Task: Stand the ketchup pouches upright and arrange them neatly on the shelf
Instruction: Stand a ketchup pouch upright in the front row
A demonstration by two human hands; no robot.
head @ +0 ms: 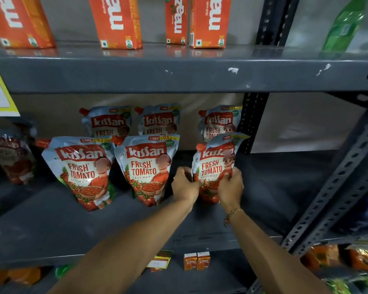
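**shelfwatcher:** ok so what's being held here?

**pouchfan:** The front right ketchup pouch [216,166] is gripped low down from both sides. The left hand [185,185] is clamped on its lower left edge, and the right hand [231,186] is closed on the lower right edge, thumb pressed on the front. A thin bracelet [232,215] is worn on the right wrist.

**shelfwatcher:** and where is it sat?

**pouchfan:** On the grey middle shelf [51,225], held upright at the right end of the front row, just beside the slotted upright post [252,122]. Two more front pouches are stood to its left: the middle one [148,168] near it, the left one [83,170] tilted a bit. Three back pouches are lined up behind: [108,122], [158,120], [219,122]. Orange cartons [115,20] are seen on the shelf above, and a darker pouch [11,158] is blurred at far left.
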